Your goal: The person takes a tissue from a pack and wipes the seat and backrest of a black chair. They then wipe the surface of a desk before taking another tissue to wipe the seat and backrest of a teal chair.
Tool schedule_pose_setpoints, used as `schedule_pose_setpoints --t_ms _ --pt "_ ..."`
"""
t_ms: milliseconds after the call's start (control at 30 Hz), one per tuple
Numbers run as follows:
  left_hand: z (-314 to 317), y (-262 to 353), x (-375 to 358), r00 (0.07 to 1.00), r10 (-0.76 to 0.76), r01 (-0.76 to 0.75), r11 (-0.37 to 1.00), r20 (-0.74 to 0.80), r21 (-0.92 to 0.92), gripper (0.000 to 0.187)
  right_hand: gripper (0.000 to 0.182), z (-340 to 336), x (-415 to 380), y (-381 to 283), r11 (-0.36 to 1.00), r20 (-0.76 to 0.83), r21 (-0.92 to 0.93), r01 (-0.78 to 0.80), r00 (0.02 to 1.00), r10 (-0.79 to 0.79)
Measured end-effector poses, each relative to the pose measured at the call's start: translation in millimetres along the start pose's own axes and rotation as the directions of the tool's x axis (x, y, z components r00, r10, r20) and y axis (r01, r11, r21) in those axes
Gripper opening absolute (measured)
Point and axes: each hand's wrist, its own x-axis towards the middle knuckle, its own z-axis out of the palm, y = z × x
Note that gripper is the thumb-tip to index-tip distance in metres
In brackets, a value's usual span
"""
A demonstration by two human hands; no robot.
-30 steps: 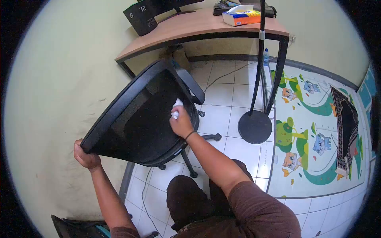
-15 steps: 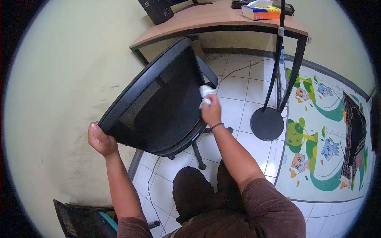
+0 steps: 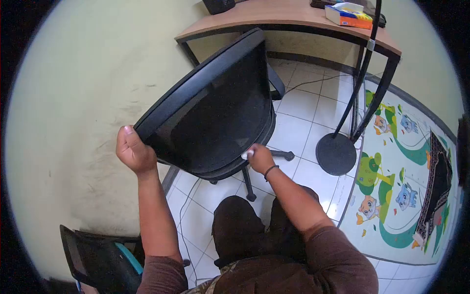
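Note:
A black mesh-backed office chair (image 3: 210, 105) stands in front of me with its backrest tilted across the view. My left hand (image 3: 135, 151) is closed around the lower left corner of the backrest frame. At the backrest's lower right edge is my right hand (image 3: 259, 159), wearing a dark wristband. It is closed on a crumpled white tissue (image 3: 247, 154), mostly hidden by the fingers and pressed near the chair's lower rim. Below, the chair's wheeled base (image 3: 248, 186) rests on the white tiles.
Beyond the chair is a wooden desk (image 3: 279, 13) with a tissue pack (image 3: 348, 15). A black pole stand with a round base (image 3: 336, 154) is to the right, beside a cartoon play mat (image 3: 391, 196). Another chair (image 3: 98, 259) sits at lower left; a cable (image 3: 182, 215) crosses the floor.
My right hand has moved down along the chair's right edge with the tissue, which is now more covered. My left hand still grips the frame. The view has shifted slightly.

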Motion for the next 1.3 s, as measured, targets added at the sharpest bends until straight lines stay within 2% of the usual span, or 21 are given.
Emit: schedule_pose_setpoints --t_ms 33,100,133,167,233,267,333,367,400,467,500,567,700,767,833,933,1000,1033,1100,1133,1300 --pt "2 3 -1 1.000 0.003 -0.002 1.000 -0.007 0.021 0.041 0.017 4 -4 -3 1.000 0.010 -0.005 0.006 1.000 -0.006" --pt "5 6 -3 1.000 0.020 -0.020 1.000 -0.011 0.010 0.040 0.012 14 -9 -11 0.956 -0.263 0.208 -0.209 0.929 0.260" --pt "7 3 -4 0.999 0.035 -0.035 0.999 -0.006 0.025 0.040 0.016 25 -16 -15 0.998 -0.209 0.056 -0.043 0.977 0.053" --pt "10 6 -3 0.999 0.046 -0.046 0.998 0.007 0.042 0.040 0.017 39 -24 -19 0.997 -0.070 0.048 0.060 0.996 -0.056" --pt "17 15 -6 0.996 0.083 -0.083 0.996 0.016 0.038 0.039 0.022 61 -45 -27 0.963 0.190 0.174 0.207 0.952 -0.239" --pt "20 20 -7 0.997 0.077 -0.078 0.995 0.010 0.065 0.038 0.022 64 -51 -28 0.962 0.198 0.180 0.206 0.950 -0.240" --pt "22 25 -7 0.997 0.080 -0.081 0.990 0.018 0.114 0.036 0.023 65 -49 -27 0.966 0.007 0.134 0.220 0.975 -0.223" --pt "23 28 -8 0.997 0.081 -0.082 0.989 0.014 0.127 0.036 0.024 61 -48 -20 0.979 -0.045 0.189 0.080 0.996 -0.073" --pt "27 32 -8 0.996 0.087 -0.088 0.986 0.013 0.142 0.035 0.026 56 -43 -11 0.985 -0.160 0.165 0.048 0.987 -0.022" --pt "28 32 -9 0.996 0.091 -0.092 0.980 0.014 0.175 0.033 0.028 31 -33 0 1.000 -0.266 0.008 -0.011 0.964 0.013" --pt "31 32 -8 0.996 0.089 -0.089 0.981 0.010 0.174 0.033 0.024 23 -27 4 1.000 -0.325 0.018 -0.005 0.946 0.010" --pt "36 37 -11 0.998 0.066 -0.068 0.981 0.021 0.184 0.041 0.020 14 -22 6 0.997 -0.286 0.048 -0.066 0.955 0.077" --pt "45 43 -13 0.995 0.093 -0.096 0.977 0.020 0.189 0.040 0.020 27 -37 -8 0.999 -0.237 -0.001 -0.043 0.971 0.041" --pt "48 47 -15 0.996 0.088 -0.091 0.973 0.024 0.213 0.040 0.020 34 -54 -46 0.968 -0.112 -0.218 -0.128 0.988 0.106" --pt "51 48 -16 0.996 0.080 -0.084 0.970 0.027 0.226 0.040 0.019 64 -66 -60 0.969 -0.147 -0.245 -0.023 0.989 -0.013" --pt "59 51 -17 0.997 0.075 -0.078 0.961 0.021 0.267 0.039 0.020 90 -70 -88 0.959 -0.138 -0.280 0.039 0.987 -0.080" --pt "60 53 -18 0.997 0.077 -0.079 0.952 0.018 0.295 0.038 0.016 105 -73 -88 1.000 -0.198 0.022 -0.018 0.980 0.023" --pt "59 55 -18 0.997 0.070 -0.073 0.950 0.021 0.303 0.036 0.016 102 -75 -85 1.000 -0.196 0.022 -0.021 0.980 0.025" --pt "60 54 -14 0.997 0.070 -0.071 0.947 0.015 0.314 0.033 0.014 85 -70 -73 0.966 -0.144 -0.189 0.175 0.969 -0.203" --pt "60 52 -15 0.995 0.098 -0.100 0.949 0.022 0.298 0.035 0.012 70 -66 -69 0.914 -0.020 -0.362 0.184 0.979 -0.205" --pt "53 50 -15 0.993 0.111 -0.117 0.961 0.039 0.251 0.037 0.012 14 -31 -23 0.864 -0.070 -0.477 0.161 0.973 -0.220"
